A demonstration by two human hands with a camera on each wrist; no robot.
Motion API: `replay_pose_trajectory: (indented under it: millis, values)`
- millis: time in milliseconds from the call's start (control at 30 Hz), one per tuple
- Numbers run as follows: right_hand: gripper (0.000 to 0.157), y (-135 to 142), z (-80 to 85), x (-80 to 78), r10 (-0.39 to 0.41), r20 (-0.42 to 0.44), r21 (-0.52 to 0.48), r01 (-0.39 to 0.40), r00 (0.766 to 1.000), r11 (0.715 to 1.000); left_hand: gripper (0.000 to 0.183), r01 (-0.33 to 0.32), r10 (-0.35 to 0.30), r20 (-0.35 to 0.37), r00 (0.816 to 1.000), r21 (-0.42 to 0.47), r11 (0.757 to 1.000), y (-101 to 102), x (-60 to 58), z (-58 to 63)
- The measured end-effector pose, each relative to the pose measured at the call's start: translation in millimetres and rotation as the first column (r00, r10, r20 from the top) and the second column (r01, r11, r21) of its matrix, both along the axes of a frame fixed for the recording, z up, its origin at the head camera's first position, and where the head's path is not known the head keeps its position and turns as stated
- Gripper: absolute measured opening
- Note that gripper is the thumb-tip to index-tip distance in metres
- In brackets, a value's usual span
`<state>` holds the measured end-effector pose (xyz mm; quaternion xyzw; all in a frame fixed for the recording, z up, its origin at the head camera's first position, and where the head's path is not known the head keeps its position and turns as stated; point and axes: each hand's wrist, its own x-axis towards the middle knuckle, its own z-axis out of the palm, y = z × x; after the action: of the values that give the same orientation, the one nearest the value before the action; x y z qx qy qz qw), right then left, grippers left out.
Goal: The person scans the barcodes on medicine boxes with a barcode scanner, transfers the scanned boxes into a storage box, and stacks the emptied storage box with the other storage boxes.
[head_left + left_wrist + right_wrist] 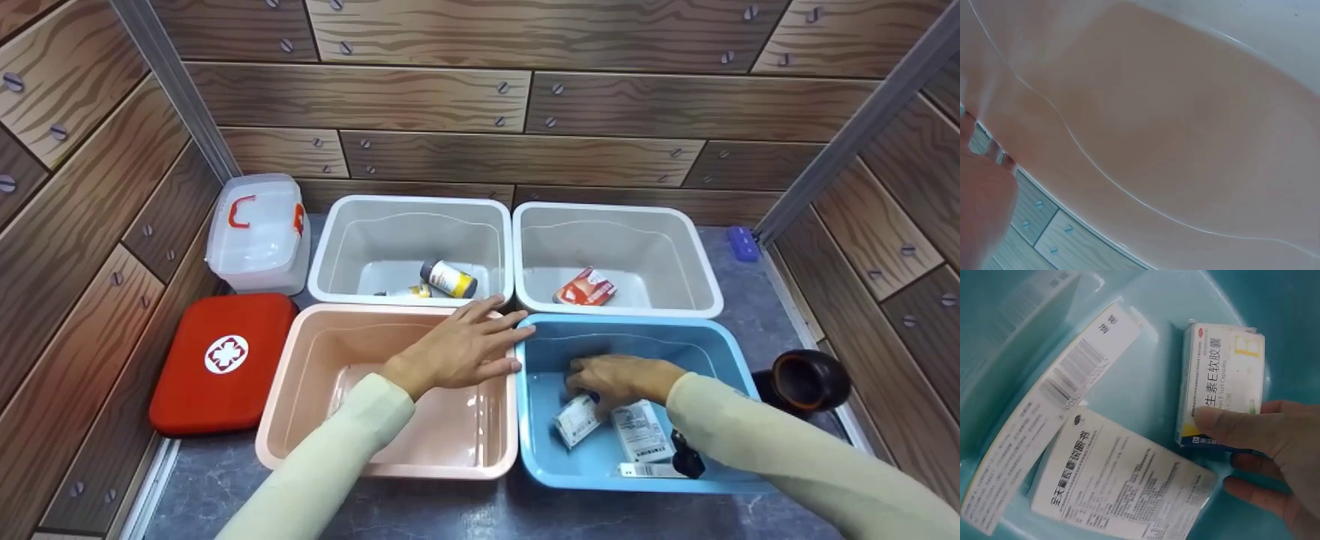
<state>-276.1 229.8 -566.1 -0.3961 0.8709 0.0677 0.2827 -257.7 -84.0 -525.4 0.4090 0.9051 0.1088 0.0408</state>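
My left hand (471,345) is spread over the right rim of the pink bin (270,420), its fingertips by the blue bin (529,450). In the left wrist view, part of the hand (985,197) shows beside the pink wall. Down in the blue bin, my right hand (619,379) pinches a white vitamin E soft capsule box (1224,377), thumb across its printed face. Two more medicine boxes lie near it: a wide one covered in small print (1123,478) and a narrow one with a barcode (1053,410).
Behind stand two grey-white bins; the left one (412,206) holds a dark bottle (450,279), the right one (615,214) a red-and-white packet (586,287). A red first-aid case (202,397) and clear lidded box (259,225) stand left. Right are a black rounded object (810,381) and purple case (742,244).
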Motion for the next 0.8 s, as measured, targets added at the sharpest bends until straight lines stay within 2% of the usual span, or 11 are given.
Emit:
replay_pose_trajectory:
  millis: [133,267,500,667,800]
  values:
    - [0.035,5,14.8,-3.2,-0.058,0.074,-0.15,0.069,0.996,0.986,0.064,0.006,-0.006,0.0,1.0,-0.003,1.0,0,0.2,-0.3]
    - [0.031,14,38.7,-3.7,-0.066,0.086,-0.322,0.09,0.994,0.942,0.064,0.001,-0.001,0.009,1.0,-0.007,1.0,-1,0.3,0.1]
    - [0.033,40,77.0,10.3,-0.147,0.024,-0.586,0.133,0.989,0.799,0.064,0.009,-0.009,0.001,1.0,-0.007,1.0,0,-1.5,0.7]
    - [0.035,57,88.8,28.0,-0.216,-0.044,-0.676,0.13,0.975,0.726,0.065,-0.003,0.004,0.009,1.0,-0.014,1.0,-1,-0.4,-0.1]
    - [0.037,72,93.1,43.7,-0.307,-0.091,-0.737,0.144,0.947,0.661,0.065,-0.001,0.001,0.007,1.0,-0.013,1.0,-1,1.4,-0.6]
